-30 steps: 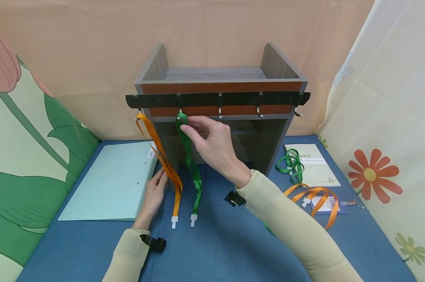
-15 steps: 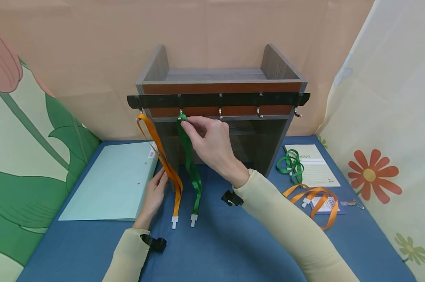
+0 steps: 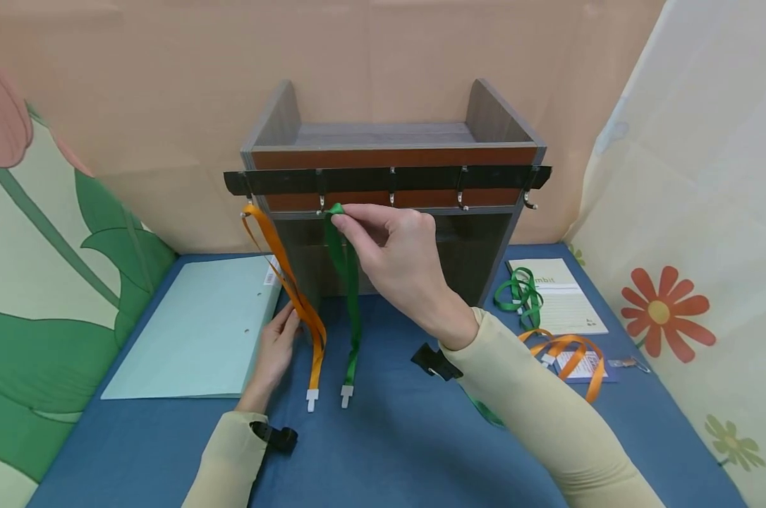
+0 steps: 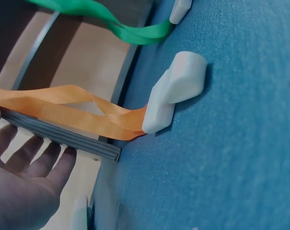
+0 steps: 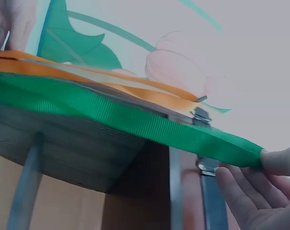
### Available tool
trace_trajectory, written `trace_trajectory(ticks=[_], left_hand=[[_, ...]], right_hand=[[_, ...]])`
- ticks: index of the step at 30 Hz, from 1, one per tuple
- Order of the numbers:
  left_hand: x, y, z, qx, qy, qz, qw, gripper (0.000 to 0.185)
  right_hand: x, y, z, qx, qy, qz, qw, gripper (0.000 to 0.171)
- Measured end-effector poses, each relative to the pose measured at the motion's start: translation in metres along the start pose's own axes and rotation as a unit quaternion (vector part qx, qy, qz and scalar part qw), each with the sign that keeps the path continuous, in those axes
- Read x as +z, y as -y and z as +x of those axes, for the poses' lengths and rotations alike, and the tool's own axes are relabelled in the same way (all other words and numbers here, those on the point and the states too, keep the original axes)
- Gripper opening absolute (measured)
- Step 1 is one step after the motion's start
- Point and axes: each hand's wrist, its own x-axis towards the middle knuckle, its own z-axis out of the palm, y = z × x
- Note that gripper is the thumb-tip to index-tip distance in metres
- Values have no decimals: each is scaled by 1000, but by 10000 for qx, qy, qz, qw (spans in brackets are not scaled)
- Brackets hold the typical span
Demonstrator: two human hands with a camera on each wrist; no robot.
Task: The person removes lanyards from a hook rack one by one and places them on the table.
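Note:
A green lanyard (image 3: pixel 351 289) hangs in front of a wooden shelf unit (image 3: pixel 392 152). My right hand (image 3: pixel 337 217) pinches its top loop just right of the second hook (image 3: pixel 321 207) on the black hook rail (image 3: pixel 389 180). In the right wrist view the green strap (image 5: pixel 135 120) runs to my fingertips (image 5: pixel 274 160) beside the metal hook (image 5: pixel 202 115). An orange lanyard (image 3: pixel 294 289) hangs from the first hook. Both straps end in white clips (image 3: pixel 311 400) on the blue table. My left hand (image 3: pixel 280 343) rests open against the shelf's left wall, fingers (image 4: pixel 39 158) straight, near the orange strap (image 4: pixel 73 112).
A light blue folder (image 3: pixel 199 331) lies at the left. At the right are a notebook (image 3: pixel 570 300) with another green lanyard (image 3: pixel 518 293) and an orange lanyard with a badge (image 3: pixel 573 356). Three hooks to the right are bare. Printed cloth walls surround the blue table (image 3: pixel 389 451).
My right hand has shifted the green loop's top slightly up and right, from over the second hook to beside it. The strap now hangs straighter. The left hand has not moved.

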Motion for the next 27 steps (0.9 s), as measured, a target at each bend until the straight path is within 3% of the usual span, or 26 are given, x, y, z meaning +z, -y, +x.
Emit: trace_trajectory(ticks=[8,20,27], left_hand=[[-1,0,0,-13,-10,123,9999,46],[-2,-1,0,20,43,-26,10000,46],[-1,-33,-8,-39,144,-46,9999,43]], right_hand=[[-20,9,7,-212,67,-15,9998,20],[-50,17,26,252,152,407,9987,16],[-62,16,35,379,89,901,9952,14]])
